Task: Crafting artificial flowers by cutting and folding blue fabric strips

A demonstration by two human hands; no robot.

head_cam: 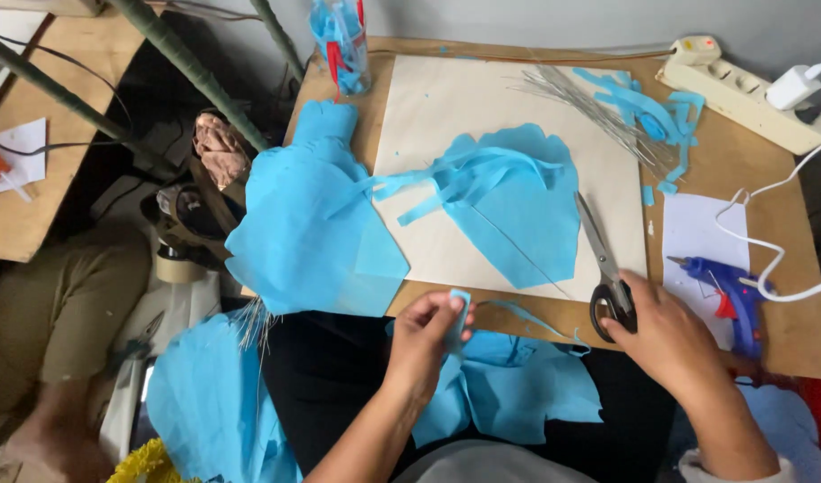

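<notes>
Left hand (pixel 425 329) pinches a blue paper strip (pixel 459 315) between fingertips; right hand (pixel 665 338), nearby to the right, grips black-handled scissors (pixel 604 268).

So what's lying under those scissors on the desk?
The scissors rest on a cream paper sheet, handles over the brown desk. The right hand covers part of the handles.

Your right hand (pixel 665 335) is resting on the scissors (pixel 607 273) at the table's near edge; the blue glue gun (pixel 732 300) and its white cord (pixel 768 241) are crowding you just to the right. Bare cream sheet (pixel 446 98) is lying open ahead, between the blue paper pile (pixel 312 224) and the wire bundle (pixel 598 116). Your left hand (pixel 424 335) is pinching a blue strip (pixel 459 317) over your lap, with paper pieces (pixel 518 385) filling the room below
</notes>
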